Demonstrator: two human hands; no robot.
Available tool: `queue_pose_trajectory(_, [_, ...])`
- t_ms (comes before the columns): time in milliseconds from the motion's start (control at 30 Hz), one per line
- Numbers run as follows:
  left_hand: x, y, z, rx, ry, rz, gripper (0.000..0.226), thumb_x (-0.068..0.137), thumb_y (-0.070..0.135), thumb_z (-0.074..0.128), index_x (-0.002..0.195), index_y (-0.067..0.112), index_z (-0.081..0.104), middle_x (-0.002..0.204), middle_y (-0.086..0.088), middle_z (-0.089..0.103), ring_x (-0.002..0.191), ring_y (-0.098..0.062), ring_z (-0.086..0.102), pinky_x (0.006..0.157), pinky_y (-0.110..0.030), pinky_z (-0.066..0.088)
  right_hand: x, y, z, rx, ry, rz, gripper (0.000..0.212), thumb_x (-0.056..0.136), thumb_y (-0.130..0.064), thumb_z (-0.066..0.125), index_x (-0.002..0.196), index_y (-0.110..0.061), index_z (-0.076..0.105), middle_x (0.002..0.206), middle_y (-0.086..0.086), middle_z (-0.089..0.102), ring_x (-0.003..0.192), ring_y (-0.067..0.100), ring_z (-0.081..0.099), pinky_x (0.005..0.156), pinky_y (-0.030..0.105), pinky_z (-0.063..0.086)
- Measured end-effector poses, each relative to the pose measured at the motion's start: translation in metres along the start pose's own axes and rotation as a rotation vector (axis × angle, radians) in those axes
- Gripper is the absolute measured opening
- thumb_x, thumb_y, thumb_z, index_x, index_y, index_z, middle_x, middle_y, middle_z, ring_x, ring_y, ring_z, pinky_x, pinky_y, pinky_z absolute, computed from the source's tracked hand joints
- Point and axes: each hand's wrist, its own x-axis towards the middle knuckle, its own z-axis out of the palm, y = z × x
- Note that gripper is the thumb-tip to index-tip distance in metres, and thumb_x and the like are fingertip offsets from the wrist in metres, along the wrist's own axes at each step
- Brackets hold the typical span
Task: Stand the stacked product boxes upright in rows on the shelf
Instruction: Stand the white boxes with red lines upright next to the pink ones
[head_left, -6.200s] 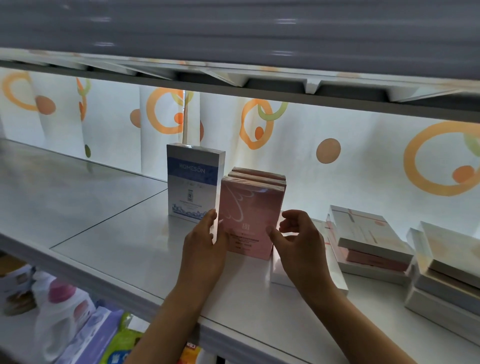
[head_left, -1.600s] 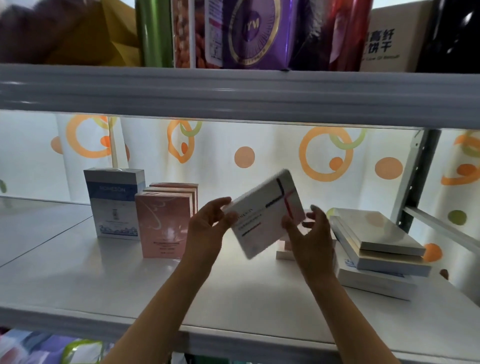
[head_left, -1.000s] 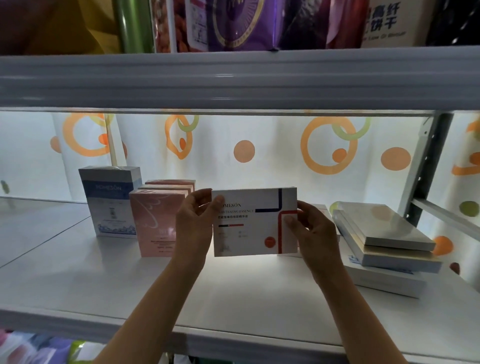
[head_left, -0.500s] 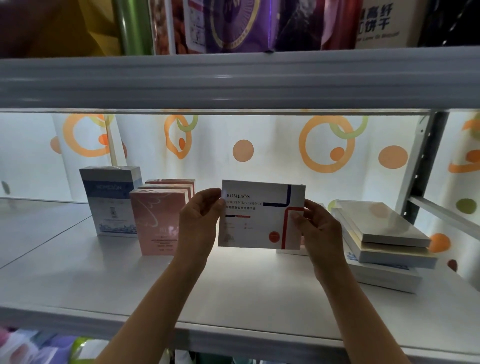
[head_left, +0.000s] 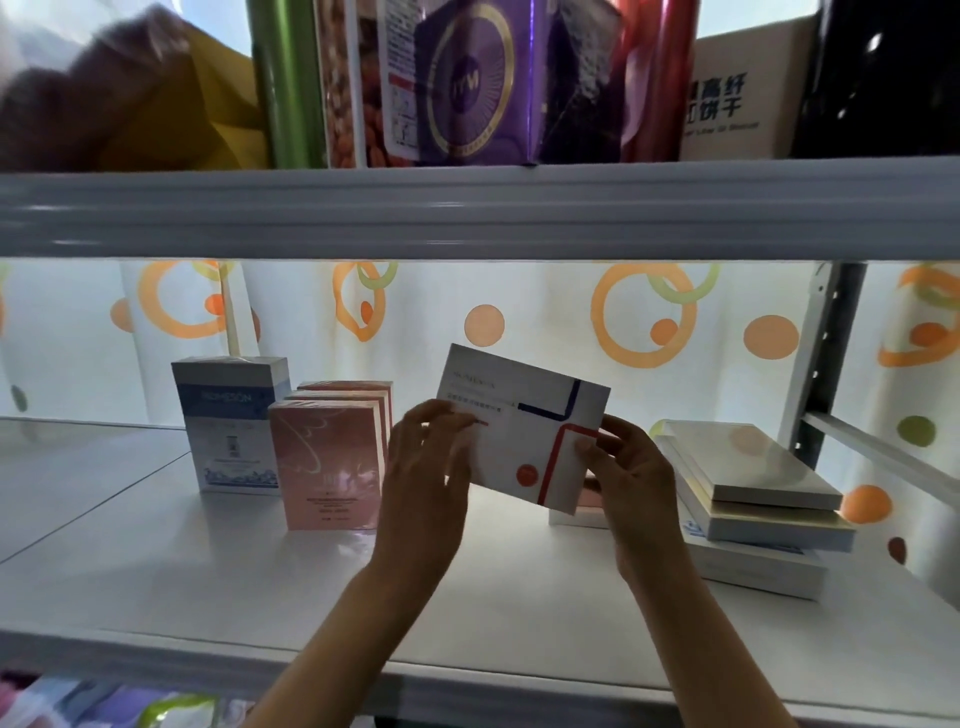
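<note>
I hold a flat white box with red and blue lines (head_left: 524, 426) in the air above the white shelf (head_left: 208, 582), tilted with its right end lower. My left hand (head_left: 426, 467) grips its left edge and my right hand (head_left: 623, 467) grips its lower right corner. Left of it a blue and white box (head_left: 234, 426) stands upright beside a row of pink boxes (head_left: 327, 457). A stack of flat boxes (head_left: 748, 493) lies to the right, and a further flat box (head_left: 576, 512) shows partly behind my right hand.
The upper shelf's grey edge (head_left: 467, 208) runs overhead, loaded with packaged goods (head_left: 467, 83). A grey metal upright (head_left: 821, 358) stands at the back right. A dotted white curtain (head_left: 519, 322) closes the back. Packets (head_left: 104, 706) fill the level below.
The white box has tipped from nearly level to slanted, right end down, and both hands have shifted with it. The view has tilted up a little.
</note>
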Motion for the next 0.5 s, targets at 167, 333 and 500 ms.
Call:
queue_pose_trajectory(167, [-0.004, 0.022, 0.006, -0.298, -0.310, -0.087, 0.056, 0.084, 0.036, 0.064, 0.136, 0.026, 0.047, 0.138, 0.007, 0.047, 0.123, -0.004, 0.046, 0.098, -0.020, 0.045, -0.009, -0.023, 0.012, -0.003, -0.153, -0.021, 0.025, 0.087, -0.024, 0.069, 0.109, -0.026, 0.056, 0.105, -0.004, 0.070, 0.094, 0.015, 0.069, 0.067, 0.021, 0.057])
queue_pose_trajectory(333, [0.004, 0.029, -0.005, -0.617, -0.424, -0.285, 0.052, 0.080, 0.036, 0.069, 0.128, 0.038, 0.049, 0.116, 0.029, 0.058, 0.104, 0.010, 0.058, 0.076, -0.008, 0.050, -0.015, -0.039, 0.016, 0.072, -0.360, -0.004, 0.020, 0.099, -0.017, 0.051, 0.109, -0.012, 0.068, 0.106, 0.001, 0.074, 0.101, 0.016, 0.070, 0.083, 0.029, 0.058])
queue_pose_trajectory(500, [0.004, 0.016, -0.009, -0.822, -0.249, -0.459, 0.028, 0.087, 0.016, 0.067, 0.114, 0.023, 0.064, 0.102, 0.004, 0.072, 0.094, -0.018, 0.069, 0.077, -0.031, 0.058, -0.015, -0.033, 0.022, 0.128, -0.310, 0.026, 0.034, 0.094, 0.009, 0.047, 0.104, -0.014, 0.070, 0.106, 0.008, 0.074, 0.099, 0.023, 0.069, 0.085, 0.033, 0.058])
